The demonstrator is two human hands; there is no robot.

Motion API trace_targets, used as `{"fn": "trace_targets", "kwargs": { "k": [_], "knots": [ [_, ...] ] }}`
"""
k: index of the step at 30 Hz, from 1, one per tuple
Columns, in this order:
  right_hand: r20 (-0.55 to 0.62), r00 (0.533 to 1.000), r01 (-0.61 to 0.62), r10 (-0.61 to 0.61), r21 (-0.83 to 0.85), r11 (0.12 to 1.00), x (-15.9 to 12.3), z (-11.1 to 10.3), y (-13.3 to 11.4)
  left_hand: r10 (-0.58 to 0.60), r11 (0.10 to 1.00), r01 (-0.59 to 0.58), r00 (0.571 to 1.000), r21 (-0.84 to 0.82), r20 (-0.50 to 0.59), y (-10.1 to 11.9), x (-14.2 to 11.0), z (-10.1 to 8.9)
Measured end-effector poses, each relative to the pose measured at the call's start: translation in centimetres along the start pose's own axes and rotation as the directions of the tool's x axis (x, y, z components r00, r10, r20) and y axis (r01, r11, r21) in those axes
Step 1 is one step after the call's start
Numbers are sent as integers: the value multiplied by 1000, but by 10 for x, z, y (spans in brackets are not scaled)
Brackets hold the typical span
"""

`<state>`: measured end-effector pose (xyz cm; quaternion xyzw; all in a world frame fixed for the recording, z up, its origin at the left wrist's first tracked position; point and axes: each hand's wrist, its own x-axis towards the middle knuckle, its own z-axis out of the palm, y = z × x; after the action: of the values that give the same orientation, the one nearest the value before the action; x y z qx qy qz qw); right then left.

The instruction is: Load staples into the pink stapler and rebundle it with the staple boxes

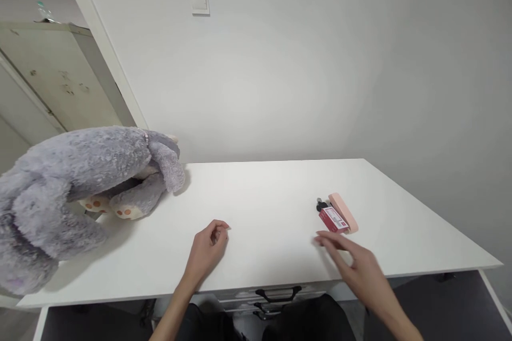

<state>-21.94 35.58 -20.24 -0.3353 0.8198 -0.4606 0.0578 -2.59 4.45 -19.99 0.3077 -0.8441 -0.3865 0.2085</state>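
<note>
My left hand [208, 250] rests on the white table [256, 197], fingers curled in toward the thumb, and nothing shows in it. Farther right, my right hand [358, 266] hovers over the front part of the table with thumb and fingers stretched out, a little apart and slightly blurred at the tips. No object is between them. Just beyond those fingertips lies a small red and white box [333, 220]. A pink elongated case [343, 213] lies along its right side. Behind the box is a small black item [321, 204], whose kind I cannot make out.
A large grey plush toy [92, 165] slumps over the table's left end. Below the front edge are drawers with dark handles [279, 294], close to my legs. A wall with a light switch [200, 2] stands behind, and a metal cabinet [60, 74] at far left.
</note>
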Motion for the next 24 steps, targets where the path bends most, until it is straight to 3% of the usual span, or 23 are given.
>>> {"fn": "trace_targets", "kwargs": {
  "k": [3, 5, 9, 12, 24],
  "knots": [
    [-322, 942, -129, 89, -106, 986, -6, -19, 19, 5, 1000, -5, 1000, 6, 13, -4, -1, 1],
    [-455, 887, -183, 79, -189, 965, -3, -26, 39, 13, 1000, -13, 1000, 5, 15, -7, -1, 2],
    [-378, 912, -239, 156, -183, 954, 12, -26, 80, 26, 1000, -26, 1000, -13, 14, -10, -2, 3],
    [-304, 923, -288, 236, -137, 948, 22, -20, 97, 19, 1000, -19, 1000, -24, 5, -9, -1, 3],
    [-250, 916, -373, 315, -235, 898, 40, -27, 104, 5, 999, -6, 1000, -35, -26, -5, 0, 3]
  ]
}}
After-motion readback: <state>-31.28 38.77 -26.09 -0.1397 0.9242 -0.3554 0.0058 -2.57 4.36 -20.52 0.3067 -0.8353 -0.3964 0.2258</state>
